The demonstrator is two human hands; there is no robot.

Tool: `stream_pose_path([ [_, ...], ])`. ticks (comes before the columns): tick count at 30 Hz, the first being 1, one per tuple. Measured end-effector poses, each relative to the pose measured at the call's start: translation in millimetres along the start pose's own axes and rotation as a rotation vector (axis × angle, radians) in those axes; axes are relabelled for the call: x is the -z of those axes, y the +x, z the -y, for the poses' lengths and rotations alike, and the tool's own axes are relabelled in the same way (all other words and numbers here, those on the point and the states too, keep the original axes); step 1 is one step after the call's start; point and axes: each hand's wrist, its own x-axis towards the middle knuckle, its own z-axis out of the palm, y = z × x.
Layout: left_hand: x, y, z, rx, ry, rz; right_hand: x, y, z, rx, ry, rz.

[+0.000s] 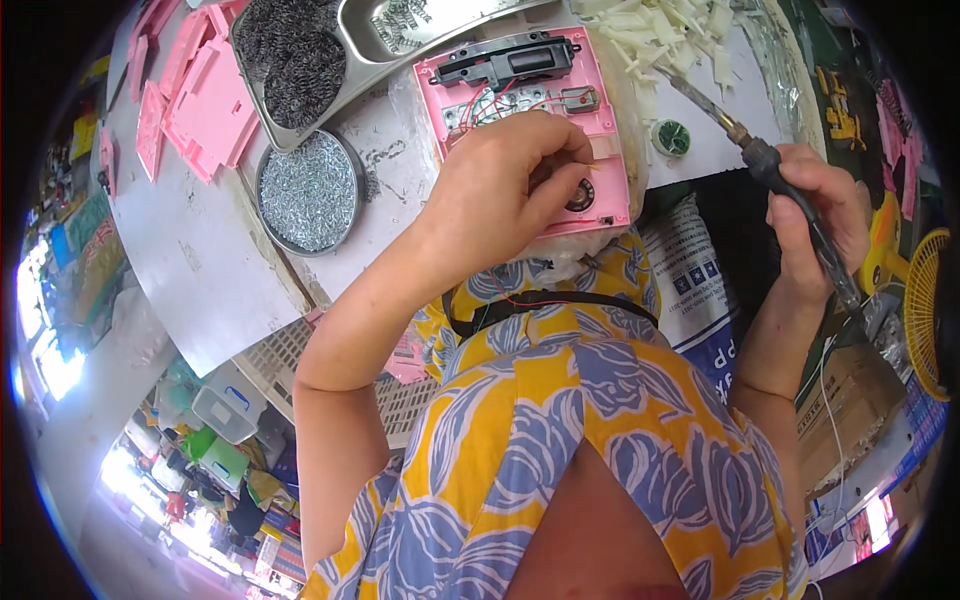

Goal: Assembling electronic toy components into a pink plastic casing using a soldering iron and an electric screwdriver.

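Observation:
A pink plastic housing [433,100] lies in front of me, fitted with a black mechanism [520,65], metal parts, thin red and green wires and a small motor [580,98]. My left hand [495,185] is over its lower half, thumb and fingers pinched beside a round black part [580,195]. What the pinch holds is too small to make out. My right hand [825,205] grips the dark handle of a soldering iron [762,160] to the right of the housing. Its metal tip points up and left, apart from the housing, near a pile of whitish plastic parts [650,35].
At the left stand a round dish of small silvery pins [308,190] and a metal tray [350,70] with dark springs [290,65]. Loose pink panels [212,110] lie farther left. A small round green-topped item [670,137] sits right of the housing. A yellow fan [925,300] stands at far right.

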Motion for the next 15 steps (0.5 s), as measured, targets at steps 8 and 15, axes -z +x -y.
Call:
stream_pose_path([
  [8, -2, -4, -1, 0.119, -0.084, -0.021, -36, -18, 15, -0.270, 0.058, -0.100],
  [15, -1, -4, -1, 0.283, -0.268, -0.041, -115, 8, -14, 0.049, -0.106, -0.057],
])
